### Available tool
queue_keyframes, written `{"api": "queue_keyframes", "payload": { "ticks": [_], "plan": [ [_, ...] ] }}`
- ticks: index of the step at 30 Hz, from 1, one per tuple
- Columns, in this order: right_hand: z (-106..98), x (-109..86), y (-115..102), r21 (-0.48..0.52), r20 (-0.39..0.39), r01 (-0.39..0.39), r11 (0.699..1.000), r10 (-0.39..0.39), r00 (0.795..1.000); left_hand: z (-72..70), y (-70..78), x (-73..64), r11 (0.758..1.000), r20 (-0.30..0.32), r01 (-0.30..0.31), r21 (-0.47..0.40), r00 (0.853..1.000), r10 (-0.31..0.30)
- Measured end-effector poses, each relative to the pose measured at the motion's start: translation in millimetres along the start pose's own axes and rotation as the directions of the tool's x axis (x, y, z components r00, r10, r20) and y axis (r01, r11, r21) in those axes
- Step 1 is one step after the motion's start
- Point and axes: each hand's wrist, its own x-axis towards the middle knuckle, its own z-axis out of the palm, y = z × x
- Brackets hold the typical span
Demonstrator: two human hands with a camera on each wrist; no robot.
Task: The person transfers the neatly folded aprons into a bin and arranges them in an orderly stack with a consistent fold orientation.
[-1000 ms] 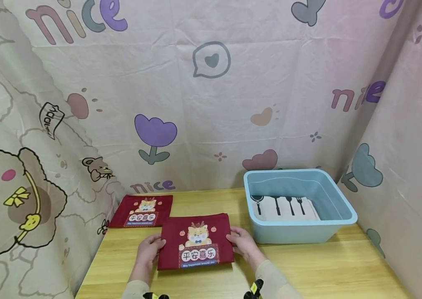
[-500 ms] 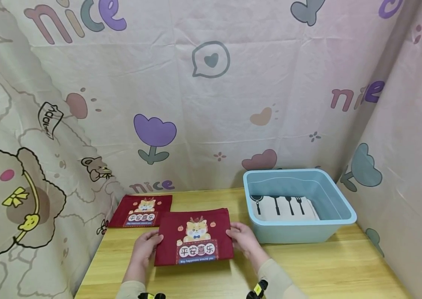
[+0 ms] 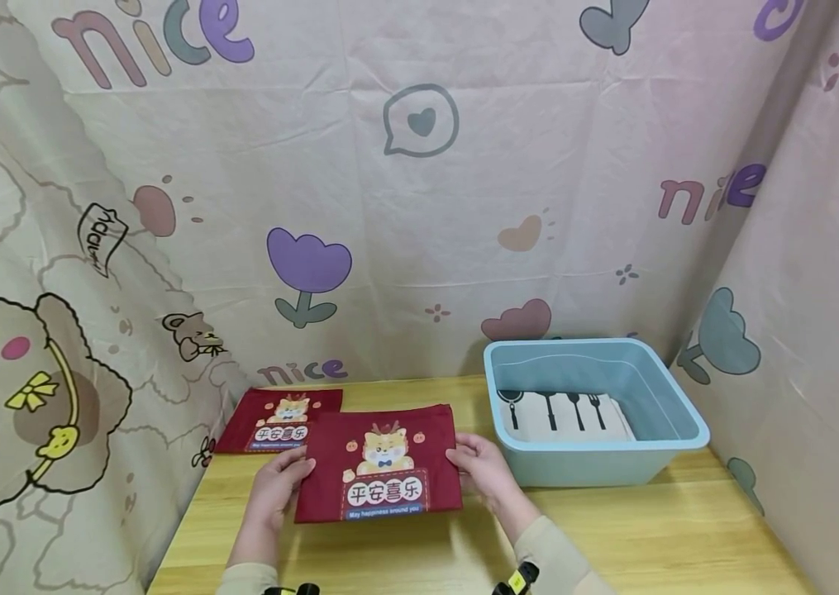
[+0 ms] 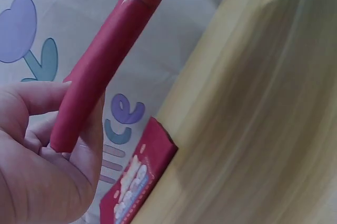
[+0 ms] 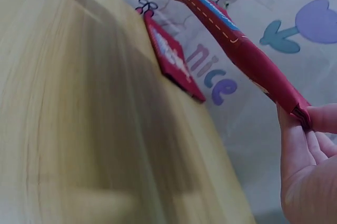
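Observation:
A folded dark red cloth [image 3: 430, 450], printed with a cartoon animal and Chinese characters, hangs above the table in both hands. My left hand [image 3: 274, 489] pinches its left edge, thumb in front and fingers behind. At the opposite edge, my right hand [image 3: 488, 474] grips it the same way. The right wrist view shows several layers of the cloth [image 5: 258, 66] between thumb and fingers. Behind and to the left, a second folded red cloth [image 3: 248, 417] with the same print lies flat on the table, its right corner hidden by the held one.
A light blue plastic bin [image 3: 583, 464] stands at the back right of the wooden table [image 3: 612, 537]. Inside it lies a folded white cloth [image 3: 560, 417] with black utensil prints. Patterned curtains [image 3: 419, 215] enclose the back and both sides.
Both hands have raised the held red cloth a little and shifted it slightly to the left. The other red cloth and the bin have stayed put.

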Motion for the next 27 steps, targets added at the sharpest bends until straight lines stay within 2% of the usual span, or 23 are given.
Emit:
{"api": "queue_keyframes", "payload": {
  "ticks": [7,13,22,27],
  "plan": [
    [7.0,-5.6,-17.8,0.007,-0.002,0.019,1.000,-0.019,1.000,-0.9,11.6,-6.4,0.999,-0.005,-0.043,-0.004,0.999,0.043],
    [9.2,-8.9,-28.1,0.021,0.010,0.030,0.999,-0.030,0.999,-0.8,17.2,-8.2,0.999,0.002,-0.039,-0.015,0.999,0.039],
    [-0.3,-13.9,-44.6,0.043,0.103,0.159,0.986,-0.162,0.981,8.4,29.7,-12.0,0.997,0.002,-0.068,-0.042,0.998,0.068],
    [-2.9,-14.6,-54.9,0.001,0.020,0.089,0.996,-0.089,0.996,18.2,37.2,-14.6,0.994,0.011,-0.081,-0.069,0.997,0.082]
  ]
}}
